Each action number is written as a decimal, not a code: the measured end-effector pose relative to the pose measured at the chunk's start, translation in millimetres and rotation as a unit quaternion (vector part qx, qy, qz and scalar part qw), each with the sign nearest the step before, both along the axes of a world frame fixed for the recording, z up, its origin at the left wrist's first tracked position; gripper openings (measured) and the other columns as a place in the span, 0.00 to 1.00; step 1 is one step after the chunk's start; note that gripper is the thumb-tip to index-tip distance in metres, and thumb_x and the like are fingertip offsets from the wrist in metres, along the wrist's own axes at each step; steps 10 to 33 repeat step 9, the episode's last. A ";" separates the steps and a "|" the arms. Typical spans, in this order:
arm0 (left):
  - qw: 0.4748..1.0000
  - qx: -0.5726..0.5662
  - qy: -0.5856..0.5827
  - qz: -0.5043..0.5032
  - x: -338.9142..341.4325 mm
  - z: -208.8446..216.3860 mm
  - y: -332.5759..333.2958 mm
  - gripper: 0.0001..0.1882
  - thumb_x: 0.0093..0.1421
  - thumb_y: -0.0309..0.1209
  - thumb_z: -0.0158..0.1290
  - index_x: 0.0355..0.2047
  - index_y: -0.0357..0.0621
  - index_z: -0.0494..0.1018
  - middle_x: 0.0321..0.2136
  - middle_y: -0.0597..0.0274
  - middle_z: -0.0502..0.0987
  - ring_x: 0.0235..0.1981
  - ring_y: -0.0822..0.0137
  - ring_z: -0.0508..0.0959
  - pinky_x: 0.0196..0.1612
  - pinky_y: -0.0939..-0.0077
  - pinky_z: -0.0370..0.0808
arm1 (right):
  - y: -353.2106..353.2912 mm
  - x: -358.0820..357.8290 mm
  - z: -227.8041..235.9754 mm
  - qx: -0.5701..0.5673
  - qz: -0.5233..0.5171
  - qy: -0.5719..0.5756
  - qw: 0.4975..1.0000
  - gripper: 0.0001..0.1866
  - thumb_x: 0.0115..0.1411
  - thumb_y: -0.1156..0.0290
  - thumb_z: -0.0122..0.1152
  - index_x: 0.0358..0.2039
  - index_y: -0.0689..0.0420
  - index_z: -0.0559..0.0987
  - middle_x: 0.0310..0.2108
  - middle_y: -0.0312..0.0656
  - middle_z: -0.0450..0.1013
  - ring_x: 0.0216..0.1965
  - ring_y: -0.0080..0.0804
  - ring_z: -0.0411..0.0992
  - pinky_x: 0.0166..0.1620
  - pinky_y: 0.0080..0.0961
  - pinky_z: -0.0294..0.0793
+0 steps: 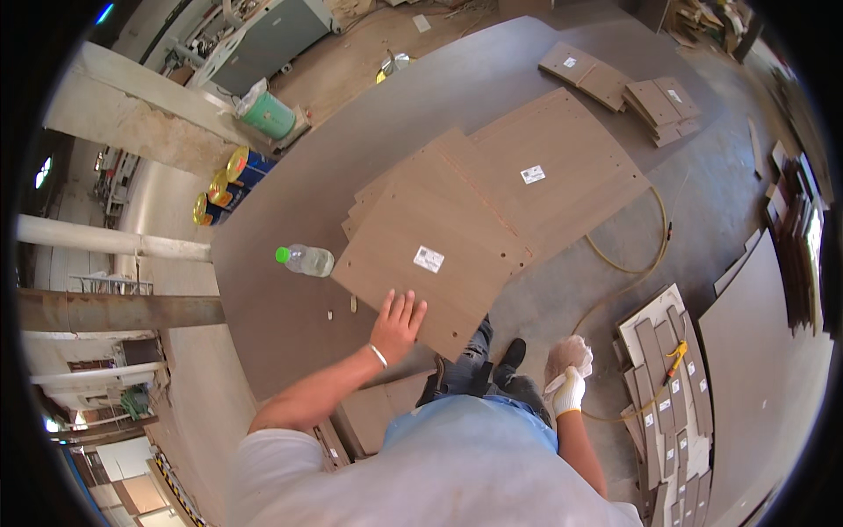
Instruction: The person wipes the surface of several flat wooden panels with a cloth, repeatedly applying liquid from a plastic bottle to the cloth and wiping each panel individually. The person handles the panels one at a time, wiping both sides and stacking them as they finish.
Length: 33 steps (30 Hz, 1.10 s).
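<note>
My bare left hand (400, 327) lies with its fingers stretched out on the near edge of a brown wooden panel (386, 230). The panel carries a white label and has small drilled holes near its corners. It sits on top of a stack, at an angle to the panels under it. My right hand (569, 392), in a white glove, is closed around a pale crumpled rag (569, 354), low on the right and apart from the panels. Beyond the top panel another large labelled panel (571, 140) shows.
A clear bottle with a green cap (309, 261) stands left of the panels on the brown table (272, 325). Smaller boards (584, 77) are stacked at its far right. A yellow air hose (606, 263) loops toward a blow gun (676, 358) on narrow boards to the right.
</note>
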State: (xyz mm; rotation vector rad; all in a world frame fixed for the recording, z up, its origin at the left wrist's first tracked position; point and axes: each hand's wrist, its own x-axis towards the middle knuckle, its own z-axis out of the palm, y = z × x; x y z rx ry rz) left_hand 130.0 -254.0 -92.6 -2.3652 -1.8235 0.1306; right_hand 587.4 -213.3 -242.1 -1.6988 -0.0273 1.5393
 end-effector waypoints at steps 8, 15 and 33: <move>0.975 0.049 -0.210 0.055 7.3 183.3 118.1 0.27 0.46 0.41 0.71 0.48 0.49 0.82 0.50 0.58 0.86 0.52 0.58 0.83 0.69 0.44 0.68 | 19.2 17.2 15.0 0.038 -0.043 0.014 0.998 0.25 0.63 0.68 0.58 0.60 0.64 0.75 0.42 0.42 0.77 0.41 0.36 0.78 0.47 0.35 0.78; 0.967 0.048 -0.230 0.099 -4.2 191.1 154.5 0.29 0.47 0.43 0.72 0.50 0.49 0.81 0.50 0.55 0.85 0.52 0.58 0.83 0.69 0.44 0.69 | 25.9 25.6 14.1 0.035 -0.017 0.030 0.999 0.32 0.64 0.68 0.58 0.68 0.65 0.72 0.47 0.44 0.77 0.46 0.37 0.78 0.51 0.35 0.78; 0.967 0.048 -0.230 0.099 -4.2 191.1 154.5 0.29 0.47 0.43 0.72 0.50 0.49 0.81 0.50 0.55 0.85 0.52 0.58 0.83 0.69 0.44 0.69 | 25.9 25.6 14.1 0.035 -0.017 0.030 0.999 0.32 0.64 0.68 0.58 0.68 0.65 0.72 0.47 0.44 0.77 0.46 0.37 0.78 0.51 0.35 0.78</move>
